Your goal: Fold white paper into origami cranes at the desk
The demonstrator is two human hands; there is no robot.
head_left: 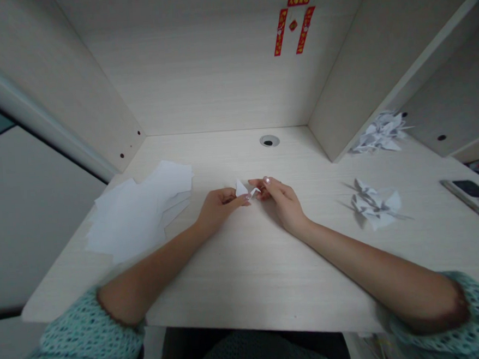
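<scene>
A small white paper crane is pinched between the thumb and fingers of my left hand, just above the middle of the desk. One pointed wing stands up, and a thin neck with a bent tip sticks out to the right. My right hand meets that bent tip, its thumb and fingers curled closely about it. The fingers partly hide where they touch the paper. Several finished-looking paper cranes lie in a small group to the right of my right hand.
Loose white paper sheets overlap at the left of the desk. A bigger heap of folded cranes sits past the upright panel. A phone-like dark object rests at the far right. A round cable hole is at the back.
</scene>
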